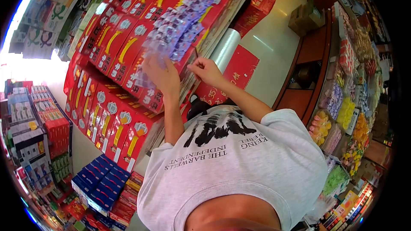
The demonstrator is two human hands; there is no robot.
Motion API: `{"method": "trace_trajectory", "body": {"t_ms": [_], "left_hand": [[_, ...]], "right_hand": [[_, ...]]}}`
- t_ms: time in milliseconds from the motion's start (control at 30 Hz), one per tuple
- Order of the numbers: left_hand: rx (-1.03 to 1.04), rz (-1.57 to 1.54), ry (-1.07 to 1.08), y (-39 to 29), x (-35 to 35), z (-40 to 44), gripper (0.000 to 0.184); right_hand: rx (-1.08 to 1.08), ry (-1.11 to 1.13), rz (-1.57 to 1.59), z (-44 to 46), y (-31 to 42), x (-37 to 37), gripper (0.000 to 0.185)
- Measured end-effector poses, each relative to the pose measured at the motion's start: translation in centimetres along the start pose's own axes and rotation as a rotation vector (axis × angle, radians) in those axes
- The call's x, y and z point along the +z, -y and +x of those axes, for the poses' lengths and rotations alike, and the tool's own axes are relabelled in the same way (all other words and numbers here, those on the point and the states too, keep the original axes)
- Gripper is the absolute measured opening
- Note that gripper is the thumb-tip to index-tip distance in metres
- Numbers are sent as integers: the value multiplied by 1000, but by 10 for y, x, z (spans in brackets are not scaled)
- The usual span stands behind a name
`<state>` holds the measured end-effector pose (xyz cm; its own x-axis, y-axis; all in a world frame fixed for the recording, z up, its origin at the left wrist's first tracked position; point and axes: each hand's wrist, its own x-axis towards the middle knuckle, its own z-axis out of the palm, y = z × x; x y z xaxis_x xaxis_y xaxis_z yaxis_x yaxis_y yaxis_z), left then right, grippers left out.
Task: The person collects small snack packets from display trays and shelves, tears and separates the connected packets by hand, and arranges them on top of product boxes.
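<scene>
My left hand (162, 73) lies on clear plastic packaging at the lower end of a row of small purple-and-white packets (185, 28). Its fingers are spread and partly blurred against the plastic. The packets rest on top of stacked red boxes (124, 49) with yellow handles. To the right, at the edge of the stack, my right hand (206, 69) has its fingers pinched together around a thin dark stick-like item (196, 53), too small to name.
Beside the stack stands a roll of clear film (226, 49), with a red box (257, 6) beyond it. A cardboard box (305, 18) is near the wooden shelf (314, 45). Packaged goods line the right side. Blue boxes (102, 182) are at the lower left.
</scene>
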<state>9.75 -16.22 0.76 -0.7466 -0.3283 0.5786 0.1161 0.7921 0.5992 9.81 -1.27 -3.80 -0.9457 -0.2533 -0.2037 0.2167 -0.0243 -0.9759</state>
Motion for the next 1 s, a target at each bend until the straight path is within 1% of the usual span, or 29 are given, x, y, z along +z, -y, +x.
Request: {"method": "trace_trajectory", "body": {"t_ms": [67, 100, 133, 167, 200, 233, 267, 300, 333, 400, 433, 467, 533, 567, 600, 667, 700, 833, 900, 933, 1000], "left_hand": [[-42, -177, 54, -30, 13, -15, 22], [41, -185, 119, -44, 20, -23, 17], [26, -311, 201, -56, 34, -37, 17], [8, -396, 293, -71, 48, -53, 17], [-41, -435, 461, -95, 51, -64, 21], [-54, -463, 592, -107, 64, -81, 22], [-69, -481, 743, -125, 72, -94, 21], [62, -500, 796, -131, 88, -112, 21], [194, -524, 849, -143, 100, -125, 21], [224, -542, 945, -169, 119, -147, 21], [229, -546, 1012, -185, 128, -156, 21], [310, -562, 1034, -198, 138, -163, 23], [260, -546, 1211, -228, 157, -179, 25], [295, -572, 1264, -244, 165, -189, 27], [351, -594, 1320, -262, 172, -197, 27], [390, -592, 1450, -295, 181, -215, 24], [460, -622, 1503, -309, 187, -224, 24], [660, -652, 1688, -360, 201, -262, 25], [795, -640, 1723, -381, 206, -282, 24], [837, -647, 1757, -389, 212, -292, 24], [985, -700, 1771, -399, 223, -310, 22]], "right_hand": [[88, 4, -26, -18, -12, -31, 24], [95, -16, 11, -30, -10, -45, 25], [79, -35, 21, -41, -11, -62, 25], [104, -28, -15, -51, -17, -83, 21], [132, -26, -50, -60, -26, -103, 17], [119, -56, -35, -68, -43, -122, 17], [33, -114, -47, -74, -68, -141, 14], [-52, -179, -64, -82, -81, -159, 14], [-58, -225, -53, -93, -82, -175, 14], [40, -267, 93, -125, -82, -207, 17], [-7, -340, 40, -145, -60, -218, 18], [-13, -411, 55, -157, -66, -234, 18], [-4, -473, 18, -182, -86, -263, 18], [-81, -563, 51, -195, -93, -274, 19], [-87, -642, 66, -207, -99, -286, 19], [-58, -752, -38, -234, -110, -306, 19], [-9, -814, -37, -252, -106, -314, 17], [42, -1081, 81, -303, -109, -327, 15], [-74, -1322, 86, -316, -120, -331, 16], [-73, -1371, 101, -326, -113, -332, 16], [82, -1487, -12, -342, -100, -332, 16]]}}
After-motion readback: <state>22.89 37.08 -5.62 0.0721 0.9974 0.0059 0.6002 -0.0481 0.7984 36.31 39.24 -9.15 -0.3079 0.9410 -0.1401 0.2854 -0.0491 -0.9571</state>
